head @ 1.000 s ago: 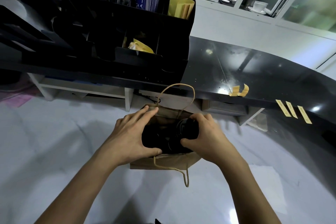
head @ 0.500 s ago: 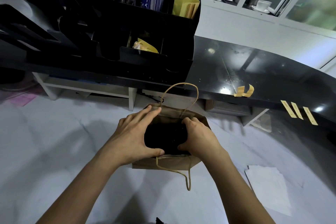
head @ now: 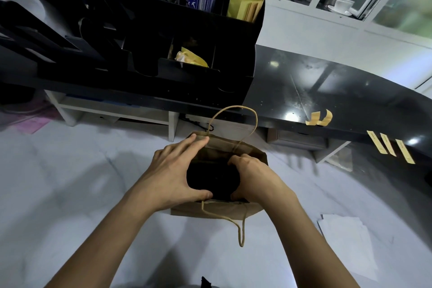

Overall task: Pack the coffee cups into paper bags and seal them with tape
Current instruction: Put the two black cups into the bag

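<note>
**Brown paper bag held at the mouth, dark load going in**

Brown kraft paper frames both hands. The left hand (head: 174,176) spans the bag's mouth from its own side: fingers lie nearly straight along the far rim, the thumb hooks the near rim, so it props the opening wide more than it clamps anything. The right hand (head: 253,176) dips into the opening from the opposite side, fingers curled down over a dark mass inside; it looks closed on that load, though the interior is too dark to show exactly what it holds. The coffee cups (head: 214,179) are presumably that black shape, sitting between the two hands and low within the paper bag (head: 211,211).

Beyond the fingertips, one twine handle arches upright; the other droops toward the person, below the wrists. The bag stands on a pale floor (head: 70,194). Farther out past the right hand, loose tape strips (head: 389,147) stick along the edge of a black counter (head: 327,91), with two curled pieces (head: 319,119) nearer. White sheets (head: 346,238) lie on the floor outside the right forearm.

Risks, as I judge them: pushing down hard could split the paper at the rim or tip the bag. A cup set tilted might lean and spill. The drooping handle may get trapped when the mouth is folded for taping.
</note>
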Demonstrator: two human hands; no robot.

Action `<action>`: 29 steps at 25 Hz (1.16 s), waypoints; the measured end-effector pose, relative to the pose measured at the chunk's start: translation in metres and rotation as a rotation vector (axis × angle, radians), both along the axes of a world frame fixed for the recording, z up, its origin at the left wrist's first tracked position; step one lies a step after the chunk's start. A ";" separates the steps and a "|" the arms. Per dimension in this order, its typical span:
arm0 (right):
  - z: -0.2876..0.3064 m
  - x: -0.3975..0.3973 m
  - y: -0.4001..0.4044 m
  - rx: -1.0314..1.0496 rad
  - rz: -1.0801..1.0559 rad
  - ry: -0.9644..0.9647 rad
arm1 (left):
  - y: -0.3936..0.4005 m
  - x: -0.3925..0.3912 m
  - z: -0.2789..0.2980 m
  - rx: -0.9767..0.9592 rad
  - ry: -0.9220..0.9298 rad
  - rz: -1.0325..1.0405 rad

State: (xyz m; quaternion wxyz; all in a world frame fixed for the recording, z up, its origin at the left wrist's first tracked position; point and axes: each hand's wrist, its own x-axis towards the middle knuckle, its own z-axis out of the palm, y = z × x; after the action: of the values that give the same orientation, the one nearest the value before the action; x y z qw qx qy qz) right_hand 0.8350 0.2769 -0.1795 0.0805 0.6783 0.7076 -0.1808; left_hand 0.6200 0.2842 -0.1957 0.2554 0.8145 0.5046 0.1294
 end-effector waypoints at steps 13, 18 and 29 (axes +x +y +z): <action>-0.022 -0.003 0.007 0.007 0.028 -0.019 | -0.001 -0.001 0.000 -0.020 -0.009 -0.005; -0.022 -0.002 0.005 -0.024 0.023 -0.017 | -0.002 -0.002 0.000 -0.016 -0.003 -0.004; 0.014 0.009 -0.009 0.351 0.069 0.066 | 0.000 -0.018 0.000 -0.013 -0.021 0.038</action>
State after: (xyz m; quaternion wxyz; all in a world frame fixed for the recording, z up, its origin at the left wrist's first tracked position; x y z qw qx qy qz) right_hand 0.8445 0.2677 -0.1653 -0.0561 0.6510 0.7534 -0.0739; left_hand 0.6024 0.2847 -0.1957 0.2634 0.8016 0.5183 0.1395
